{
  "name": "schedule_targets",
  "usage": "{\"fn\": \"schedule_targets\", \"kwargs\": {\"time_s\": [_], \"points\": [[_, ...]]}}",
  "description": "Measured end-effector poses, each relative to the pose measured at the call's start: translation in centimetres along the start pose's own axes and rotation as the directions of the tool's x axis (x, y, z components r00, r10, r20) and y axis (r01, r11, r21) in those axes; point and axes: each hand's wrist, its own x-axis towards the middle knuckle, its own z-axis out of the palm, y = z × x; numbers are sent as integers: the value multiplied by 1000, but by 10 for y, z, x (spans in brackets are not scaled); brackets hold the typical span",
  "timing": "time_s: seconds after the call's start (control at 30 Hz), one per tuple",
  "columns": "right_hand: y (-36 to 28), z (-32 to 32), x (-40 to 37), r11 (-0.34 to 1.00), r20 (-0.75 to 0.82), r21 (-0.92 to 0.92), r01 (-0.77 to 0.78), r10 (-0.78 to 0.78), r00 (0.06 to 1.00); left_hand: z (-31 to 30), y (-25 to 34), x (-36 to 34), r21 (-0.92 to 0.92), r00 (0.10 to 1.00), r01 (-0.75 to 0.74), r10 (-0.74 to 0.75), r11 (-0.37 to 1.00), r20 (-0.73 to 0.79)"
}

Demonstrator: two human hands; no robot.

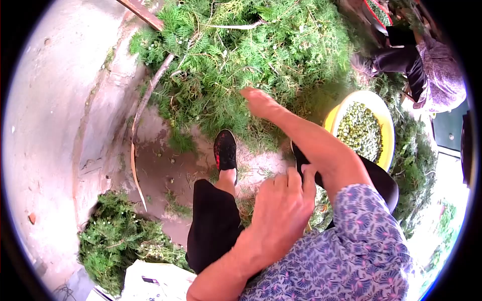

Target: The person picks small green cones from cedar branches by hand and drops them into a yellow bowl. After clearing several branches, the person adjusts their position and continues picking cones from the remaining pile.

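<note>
My right hand reaches out over a large heap of green conifer branches. It is at the near edge of the foliage, its fingers foreshortened and blurred; I cannot see whether they grip a sprig. My left hand is closer to my body, back up, with fingers curled in beside my right forearm. What those fingers hold, if anything, is hidden. Just right of my right forearm stands a yellow basin with a pale rim, holding many small green cones.
A co-worker in a patterned top sits at upper right near a red-rimmed basin. A bare stick lies left of the heap. More cuttings and a white sack are at lower left. A pale wall borders the left.
</note>
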Motion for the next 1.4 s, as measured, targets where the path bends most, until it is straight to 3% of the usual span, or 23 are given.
{"fn": "schedule_targets", "kwargs": {"time_s": [0.1, 0.17, 0.3, 0.43, 0.47, 0.6, 0.63, 0.7, 0.83, 0.87, 0.9, 1.0, 1.1, 1.17, 1.23, 1.3, 1.33, 1.37, 1.4], "points": [[-16, 29, 54, 1000, -42, -9, -26, 26, 999, -4, -5, -5, 24, 1000, 19, -19, 1000, 4], [-29, 30, 72, 994, -50, 98, -46, 51, 997, 0, -9, -10, 11, 1000, 18, -18, 1000, -5], [-26, 59, 100, 990, -93, 77, -118, 125, 988, -4, -15, -13, 139, 998, 59, -57, 988, -24], [-25, 70, 75, 982, -189, 61, -178, 187, 964, -4, -17, -15, 77, 1000, 31, -30, 997, -9], [-16, 82, 70, 983, -303, 105, -150, 175, 937, -2, -16, -17, 37, 1000, 28, -28, 999, -15], [0, 82, 19, 987, -387, 97, -128, 156, 909, -1, -8, -15, -20, 999, 34, -35, 999, -28], [-1, 72, 4, 985, -372, 89, -150, 173, 912, -2, -7, -14, -19, 999, 30, -31, 999, -34], [18, 65, -21, 999, -507, -26, 46, -53, 860, -6, -8, -14, 24, 1000, 4, -5, 1000, 31], [27, 11, -56, 978, -640, 141, 153, -28, 768, -13, -7, -10, 26, 998, 41, -42, 999, 42], [34, -3, -59, 967, -700, 113, 227, -85, 710, -10, -8, -10, 5, 998, 60, -61, 998, 5], [22, -31, -71, 964, -722, 162, 210, -30, 692, -11, -9, -10, 34, 998, 63, -62, 997, -14], [20, -90, -94, 942, -636, 313, 118, 115, 763, -7, -17, -10, -44, 986, 77, -82, 996, -145], [18, -136, -118, 911, -628, 375, 173, 112, 771, -9, -23, 0, -35, 980, 191, -192, 981, -49], [-1, -164, -142, 867, -619, 441, 234, 104, 779, -3, -30, 2, -98, 953, 177, -195, 979, -231], [-14, -178, -158, 838, -641, 477, 265, 125, 757, -14, -28, 10, -181, 916, 317, -350, 931, -197], [-26, -189, -173, 878, -774, 278, 389, -35, 633, 0, -38, 19, -488, 813, 59, -326, 871, -483], [-43, -194, -183, 899, -788, 224, 375, -59, 612, -12, -32, 25, -787, 774, -118, -440, 606, -455], [-55, -193, -189, 946, -821, 107, 306, -89, 564, -24, -26, 23, -956, 809, -105, -535, 274, -242], [-69, -186, -195, 894, -866, 129, 429, -109, 488, -25, -32, 28, -984, 814, -103, -555, 146, -168]]}}
